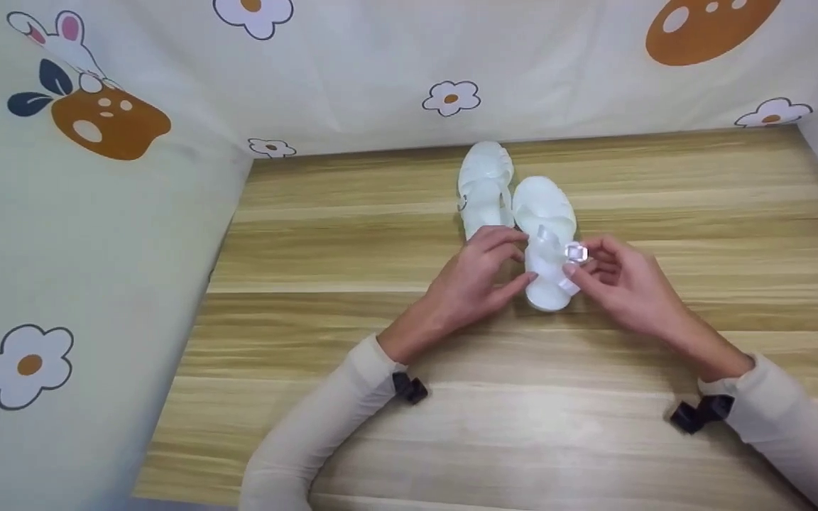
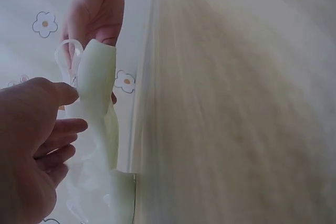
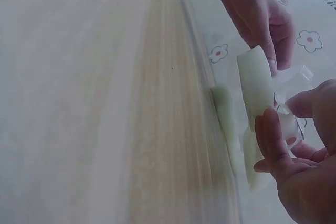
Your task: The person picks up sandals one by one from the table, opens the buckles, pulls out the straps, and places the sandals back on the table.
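Two white jelly sandals lie on the wooden table, toes toward the back wall. The nearer sandal [image 1: 544, 202] sits between both hands. My right hand [image 1: 625, 284] pinches its ankle strap by the clear square buckle [image 1: 576, 252] on the right side. At the left side of this sandal is my left hand [image 1: 476, 273], thumb and fingers apart and touching or nearly touching it. In the left wrist view, the left hand [image 2: 31, 140] has loosely bent fingers beside the sandal, and a strap loop [image 2: 59, 59] stands up. The other sandal [image 1: 486, 167] lies to the left, its heel hidden by the left hand.
A cloth with flowers [image 1: 451, 98] and oranges [image 1: 111, 122] hangs behind and left of the wood-grain table [image 1: 324, 234]. Black wrist cameras [image 1: 409, 388] sit on both sleeves.
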Tool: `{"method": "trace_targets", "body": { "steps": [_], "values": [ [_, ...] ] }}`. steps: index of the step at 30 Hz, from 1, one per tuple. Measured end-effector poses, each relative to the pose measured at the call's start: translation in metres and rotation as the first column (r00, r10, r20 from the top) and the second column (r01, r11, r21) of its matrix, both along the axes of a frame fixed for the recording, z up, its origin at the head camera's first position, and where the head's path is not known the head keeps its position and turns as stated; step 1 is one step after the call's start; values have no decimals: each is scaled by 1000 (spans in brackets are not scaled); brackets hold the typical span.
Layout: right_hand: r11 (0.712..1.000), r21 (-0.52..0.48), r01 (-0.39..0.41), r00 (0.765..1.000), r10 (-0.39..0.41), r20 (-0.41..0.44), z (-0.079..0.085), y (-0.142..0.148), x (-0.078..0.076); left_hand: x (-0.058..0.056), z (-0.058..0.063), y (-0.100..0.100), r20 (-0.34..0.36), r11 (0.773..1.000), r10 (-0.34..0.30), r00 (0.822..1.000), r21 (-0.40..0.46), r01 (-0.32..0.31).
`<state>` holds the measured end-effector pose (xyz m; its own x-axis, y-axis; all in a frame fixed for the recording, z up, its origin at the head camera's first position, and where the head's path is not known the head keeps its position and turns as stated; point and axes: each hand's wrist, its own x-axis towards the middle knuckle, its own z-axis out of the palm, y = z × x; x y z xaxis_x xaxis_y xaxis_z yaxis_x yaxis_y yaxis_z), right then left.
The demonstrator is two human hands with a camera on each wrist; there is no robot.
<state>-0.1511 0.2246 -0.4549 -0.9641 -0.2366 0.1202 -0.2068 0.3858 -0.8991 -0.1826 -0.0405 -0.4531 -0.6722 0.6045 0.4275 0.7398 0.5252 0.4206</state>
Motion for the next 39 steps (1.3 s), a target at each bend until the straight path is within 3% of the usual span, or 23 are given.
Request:
{"method": "trace_targets", "body": {
  "steps": [4, 8, 11, 18, 23, 29, 33, 39],
  "values": [
    [1000, 13, -5, 1000, 5, 4, -1, 3, 5, 2, 1, 2, 66, 1000, -30, 997, -1, 30],
    [999, 24, -26, 999, 25, 23, -2, 5, 8, 1, 0, 3, 182, 998, -62, 981, -7, 64],
    [998, 36, -50, 998, 49, 32, -4, 5, 10, 0, -1, 3, 223, 995, -97, 970, -14, 103],
    [986, 112, -127, 991, 121, 52, -6, 6, 14, -3, -4, 0, 231, 979, -187, 955, -34, 200],
    [980, 144, -137, 989, 127, 74, -3, 5, 15, -4, -1, -2, 282, 971, -226, 932, -15, 240],
    [976, 163, -143, 987, 128, 96, 1, 7, 11, -5, 2, -2, 342, 981, -177, 923, -9, 192],
    [963, 238, -128, 990, 112, 81, 3, 11, 8, -4, 4, -2, 385, 985, -167, 908, 19, 173],
    [942, 307, -138, 990, 128, 52, 1, 13, 4, 4, 11, -2, 308, 965, -210, 928, -90, 248]
  ]
}}
